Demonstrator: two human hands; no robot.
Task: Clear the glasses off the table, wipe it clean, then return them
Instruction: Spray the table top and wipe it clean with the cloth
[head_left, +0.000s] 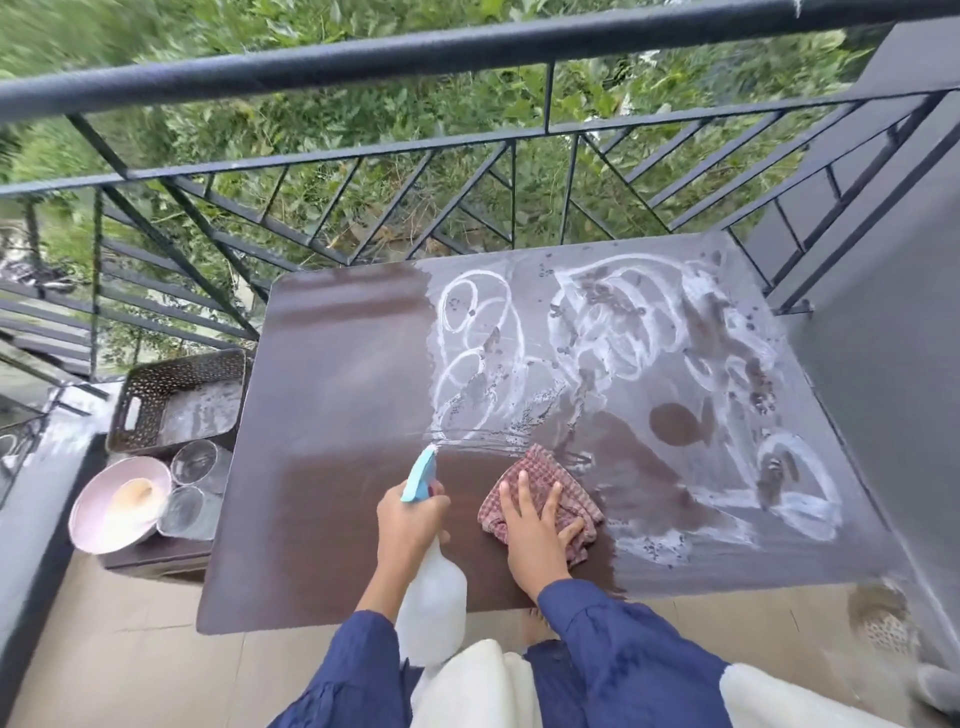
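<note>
The dark brown table (332, 415) has white rings and smears across its right half. My left hand (410, 525) grips a white spray bottle (434, 603) with a light blue nozzle pointing at the tabletop. My right hand (530, 535) presses flat, fingers spread, on a red checked cloth (545, 488) near the front edge. Two clear glasses (200, 465) (187, 512) stand upright off the table, on a low stool at its left side.
A pink bowl (98, 509) sits beside the glasses, and a dark perforated basket (150, 410) lies behind them. A black metal railing (467, 135) runs along the table's far side, a grey wall (883, 364) on the right. A floor drain (883, 618) is at right.
</note>
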